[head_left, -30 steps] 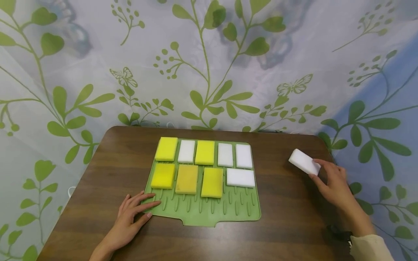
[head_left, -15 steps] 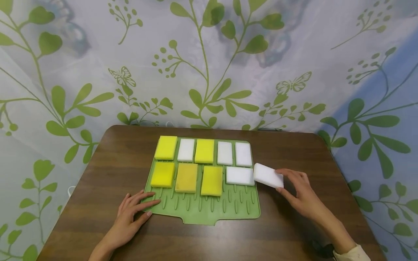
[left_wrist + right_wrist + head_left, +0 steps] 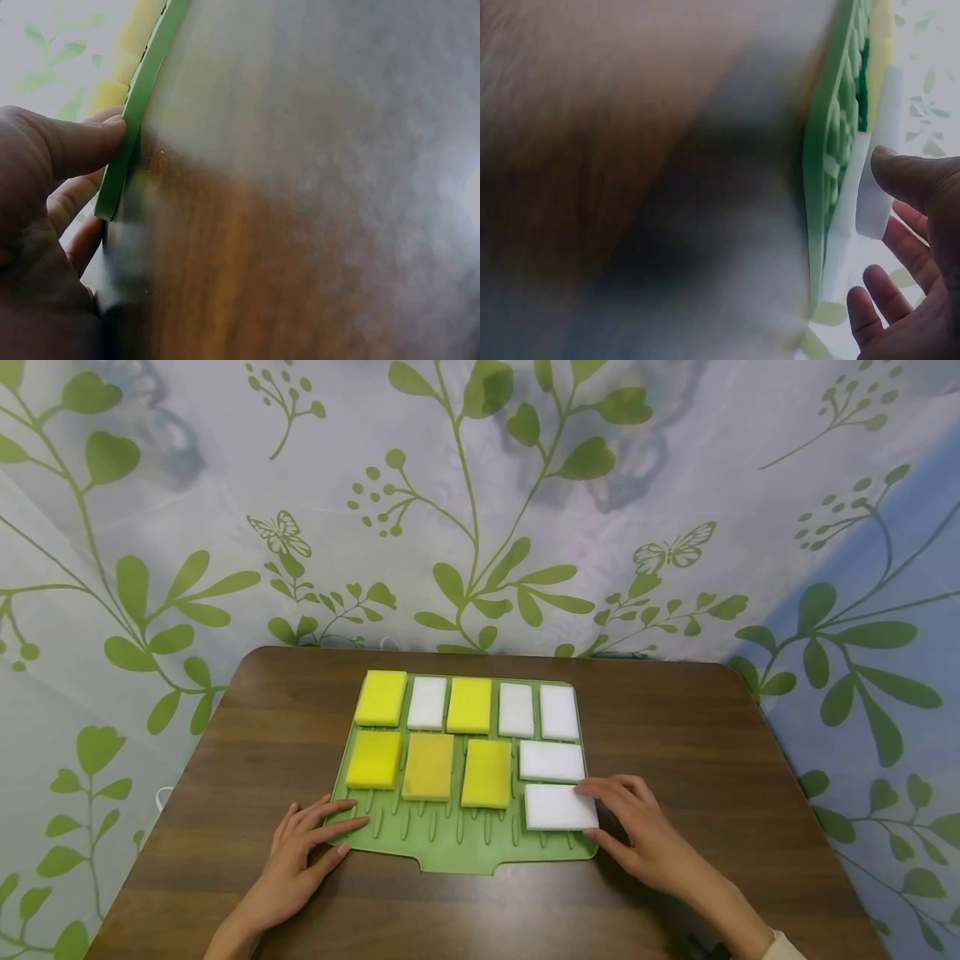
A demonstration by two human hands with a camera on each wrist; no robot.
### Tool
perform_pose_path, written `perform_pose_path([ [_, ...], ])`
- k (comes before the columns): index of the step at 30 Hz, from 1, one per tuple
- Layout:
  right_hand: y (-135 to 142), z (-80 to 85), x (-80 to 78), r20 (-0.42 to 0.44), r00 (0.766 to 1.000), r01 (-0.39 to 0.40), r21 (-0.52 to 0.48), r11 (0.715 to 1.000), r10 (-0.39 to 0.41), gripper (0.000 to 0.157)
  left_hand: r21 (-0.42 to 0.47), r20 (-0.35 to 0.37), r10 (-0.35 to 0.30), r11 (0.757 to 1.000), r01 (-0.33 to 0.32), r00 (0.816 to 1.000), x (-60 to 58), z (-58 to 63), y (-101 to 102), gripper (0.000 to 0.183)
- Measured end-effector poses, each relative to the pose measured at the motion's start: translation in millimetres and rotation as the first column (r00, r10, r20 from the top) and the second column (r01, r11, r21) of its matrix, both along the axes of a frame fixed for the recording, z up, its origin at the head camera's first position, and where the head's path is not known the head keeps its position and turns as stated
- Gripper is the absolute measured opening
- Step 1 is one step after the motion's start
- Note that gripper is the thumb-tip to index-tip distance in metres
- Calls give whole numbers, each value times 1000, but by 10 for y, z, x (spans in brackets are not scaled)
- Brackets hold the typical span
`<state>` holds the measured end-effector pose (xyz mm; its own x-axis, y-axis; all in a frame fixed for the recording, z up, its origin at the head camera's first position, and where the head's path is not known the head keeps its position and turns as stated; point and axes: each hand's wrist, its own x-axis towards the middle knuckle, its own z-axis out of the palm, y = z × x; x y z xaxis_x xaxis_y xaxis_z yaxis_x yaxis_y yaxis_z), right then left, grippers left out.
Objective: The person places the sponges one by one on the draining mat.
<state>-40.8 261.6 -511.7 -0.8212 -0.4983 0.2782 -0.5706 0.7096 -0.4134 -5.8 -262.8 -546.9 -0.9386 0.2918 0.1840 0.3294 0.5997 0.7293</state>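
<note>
My right hand point(image 3: 641, 835) pinches a white sponge point(image 3: 557, 807) by its right end, thumb on the near side and fingers on the far side. This sponge lies crosswise over the right front part of the green ribbed mat point(image 3: 457, 856). In the right wrist view the held sponge point(image 3: 881, 157) stands slightly off the mat's ribs. My left hand point(image 3: 300, 860) rests at the mat's left front corner with fingers spread and fairly straight. In the left wrist view the thumb point(image 3: 90, 146) touches the mat's green edge point(image 3: 146, 90).
Two rows of sponges lie on the mat: yellow ones such as the front yellow sponge point(image 3: 486, 774), a duller tan-yellow sponge point(image 3: 427, 768), and white ones including a crosswise white sponge point(image 3: 551, 761). Around the mat is the brown wooden table point(image 3: 675, 727). A leaf-patterned curtain point(image 3: 480, 510) hangs behind.
My right hand has brought the white sponge left from the table's right side to over the mat, just in front of the crosswise white sponge. The left hand has stayed put.
</note>
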Motion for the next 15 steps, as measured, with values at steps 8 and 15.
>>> perform_pose_path([
  [8, -94, -89, 10, -6, 1000, 1, 59, 998, -1, 65, 1, -8, -3, 1000, 3, 1000, 0, -3, 3, 47],
  [15, -111, -145, 7, -19, 1000, 11, 73, 997, -10, 63, -19, -28, 3, 1000, -4, 1000, 7, -12, -7, 47],
])
